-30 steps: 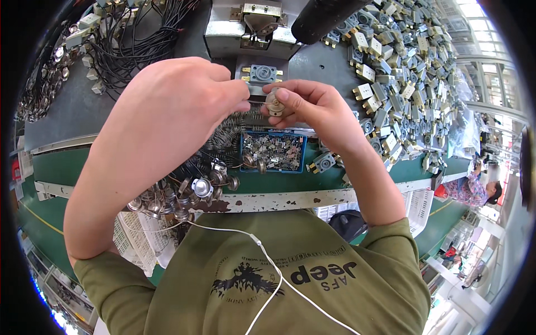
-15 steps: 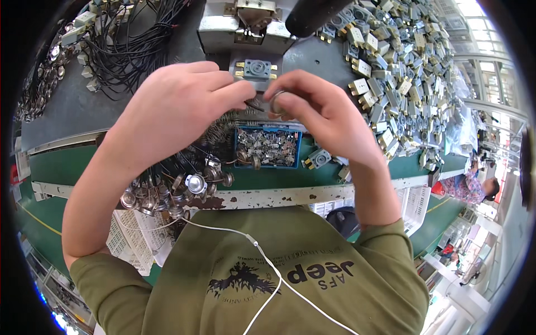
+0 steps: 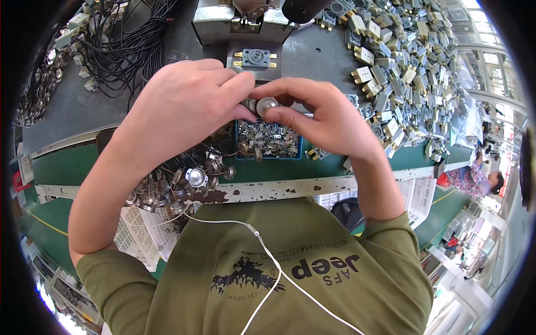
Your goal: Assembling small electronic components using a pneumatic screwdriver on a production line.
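Over the near edge of the worktop my two hands meet. Thumb and fingers of my right hand [image 3: 321, 114] are closed on a round, shiny metal cap [image 3: 266, 106]. Right beside it, my left hand [image 3: 192, 103] is closed in a pinch; a bit of metal shows at its fingertips, too hidden to name. Just beyond the hands, a grey square housing [image 3: 255, 58] with brass side terminals lies on a metal plate in front of the press. Below the hands is a blue tray [image 3: 298, 148] of small metal parts, partly covered by them.
A metal press [image 3: 240, 28] stands at the back, a black cylinder [image 3: 304, 8] beside it. Many grey housings [image 3: 385, 72] are heaped at right. Black cables [image 3: 128, 47] lie at left; round metal capsules [image 3: 196, 177] hang by the bench edge. A person [image 3: 474, 178] is far right.
My hands have come closer together, and the round metal cap has tilted to show its face. The bench and press sit slightly higher in the picture.
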Demonstrator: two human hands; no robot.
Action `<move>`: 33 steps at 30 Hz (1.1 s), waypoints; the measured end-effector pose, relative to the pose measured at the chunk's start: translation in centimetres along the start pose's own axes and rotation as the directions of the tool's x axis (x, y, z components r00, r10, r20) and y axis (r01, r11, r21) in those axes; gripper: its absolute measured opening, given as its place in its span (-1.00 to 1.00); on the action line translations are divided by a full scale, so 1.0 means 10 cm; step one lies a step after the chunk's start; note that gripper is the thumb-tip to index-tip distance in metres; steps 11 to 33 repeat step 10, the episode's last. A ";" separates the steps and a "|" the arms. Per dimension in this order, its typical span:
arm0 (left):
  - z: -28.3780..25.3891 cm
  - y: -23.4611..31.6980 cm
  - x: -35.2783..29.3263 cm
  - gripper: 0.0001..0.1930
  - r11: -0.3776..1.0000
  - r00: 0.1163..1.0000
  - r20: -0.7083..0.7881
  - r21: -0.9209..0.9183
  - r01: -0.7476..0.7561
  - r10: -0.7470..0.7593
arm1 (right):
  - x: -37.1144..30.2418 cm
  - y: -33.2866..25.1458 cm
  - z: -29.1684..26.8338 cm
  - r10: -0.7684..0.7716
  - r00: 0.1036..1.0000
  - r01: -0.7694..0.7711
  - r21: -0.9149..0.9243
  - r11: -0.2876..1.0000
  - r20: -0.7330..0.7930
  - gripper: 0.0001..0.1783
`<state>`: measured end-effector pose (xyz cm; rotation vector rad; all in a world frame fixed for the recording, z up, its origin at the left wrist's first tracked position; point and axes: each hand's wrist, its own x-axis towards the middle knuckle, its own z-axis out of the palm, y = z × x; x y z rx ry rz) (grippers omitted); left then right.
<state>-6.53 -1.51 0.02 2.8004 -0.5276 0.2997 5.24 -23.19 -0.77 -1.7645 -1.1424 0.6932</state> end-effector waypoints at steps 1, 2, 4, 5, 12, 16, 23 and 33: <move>0.01 -0.01 0.00 -0.70 1.000 0.999 0.038 0.019 -0.007 0.006 | 0.05 0.02 -0.04 0.020 0.996 -0.024 0.051 0.998 0.083 -0.65; 0.02 -0.02 0.01 -0.70 1.000 0.999 0.044 0.018 -0.005 0.005 | 0.07 0.03 -0.06 0.034 0.985 -0.051 0.100 0.994 0.168 -0.65; 0.03 -0.03 0.03 -0.70 1.000 1.000 0.018 0.000 -0.024 0.024 | 0.06 0.04 -0.07 0.075 0.980 -0.093 0.087 0.992 0.186 -0.66; 0.01 -0.02 0.02 -0.70 1.000 1.000 0.020 0.001 -0.024 0.024 | 0.01 0.07 -0.05 0.021 0.994 -0.028 0.067 0.997 0.108 -0.65; -0.09 0.01 -0.02 -0.47 0.988 0.966 0.229 -0.125 -0.093 0.120 | -0.14 0.20 -0.23 0.082 0.941 -0.047 0.112 0.993 -0.329 -0.58; -0.09 0.01 -0.02 -0.47 0.988 0.966 0.229 -0.125 -0.093 0.120 | -0.14 0.20 -0.23 0.082 0.941 -0.047 0.112 0.993 -0.329 -0.58; -0.09 0.01 -0.02 -0.47 0.988 0.966 0.229 -0.125 -0.093 0.120 | -0.14 0.20 -0.23 0.082 0.941 -0.047 0.112 0.993 -0.329 -0.58; -0.09 0.01 -0.02 -0.47 0.988 0.966 0.229 -0.125 -0.093 0.120 | -0.14 0.20 -0.23 0.082 0.941 -0.047 0.112 0.993 -0.329 -0.58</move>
